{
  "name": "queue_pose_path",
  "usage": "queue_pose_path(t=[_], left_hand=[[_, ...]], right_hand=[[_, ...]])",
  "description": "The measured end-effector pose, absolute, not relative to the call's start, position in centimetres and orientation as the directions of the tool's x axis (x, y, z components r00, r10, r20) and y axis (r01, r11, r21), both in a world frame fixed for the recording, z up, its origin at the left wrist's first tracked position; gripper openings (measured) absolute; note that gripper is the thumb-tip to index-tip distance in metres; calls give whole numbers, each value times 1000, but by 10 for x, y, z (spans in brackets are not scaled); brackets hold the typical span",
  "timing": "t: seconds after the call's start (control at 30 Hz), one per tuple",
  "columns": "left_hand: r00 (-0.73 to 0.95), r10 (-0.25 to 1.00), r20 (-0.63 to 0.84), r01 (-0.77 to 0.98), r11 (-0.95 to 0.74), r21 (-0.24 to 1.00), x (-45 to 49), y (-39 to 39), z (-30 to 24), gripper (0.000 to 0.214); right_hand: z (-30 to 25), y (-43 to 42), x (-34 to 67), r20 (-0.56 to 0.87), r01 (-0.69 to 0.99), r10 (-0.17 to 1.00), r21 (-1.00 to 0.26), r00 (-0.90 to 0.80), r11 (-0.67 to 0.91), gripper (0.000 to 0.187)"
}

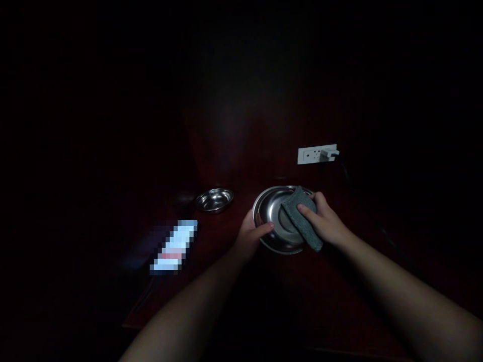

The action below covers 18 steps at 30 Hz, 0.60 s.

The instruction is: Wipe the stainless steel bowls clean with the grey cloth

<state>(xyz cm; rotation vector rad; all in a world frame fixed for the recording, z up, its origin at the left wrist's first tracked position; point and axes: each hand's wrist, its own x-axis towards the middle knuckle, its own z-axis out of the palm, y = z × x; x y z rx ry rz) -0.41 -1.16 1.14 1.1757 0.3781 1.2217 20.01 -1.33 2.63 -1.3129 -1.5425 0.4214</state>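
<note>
Hands (249, 235) hold a shiny, round metal bowl (276, 215) and textured cloth (302, 224).

**Nothing readable here, folks**

We honestly can't make out a single word or number. The lit screen (179, 244) on the table (211, 246) is just chunky blue-white pixels with a reddish band, and on the white wall socket (307, 156) we can't read any lettering either.

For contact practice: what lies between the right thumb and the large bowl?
The head view shows a grey-green cloth between the right thumb and metal bowl.
</note>
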Motion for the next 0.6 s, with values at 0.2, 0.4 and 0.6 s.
queue_pose_path(t=[0.2, 0.4, 0.6], left_hand=[[359, 877, 318, -499, -107, 860, -6, -9, 9, 55], [370, 870, 326, -484, -120, 867, -8, -9, 9, 53], [376, 861, 344, -465, -146, 873, -10, -8, 11, 54]], right_hand=[[31, -17, 200, 459, 521, 888, -767, 40, 374, 37], [34, -20, 200, 489, 523, 872, -734, -35, 433, 37], [38, -23, 199, 505, 513, 861, -725, -56, 459, 39]])
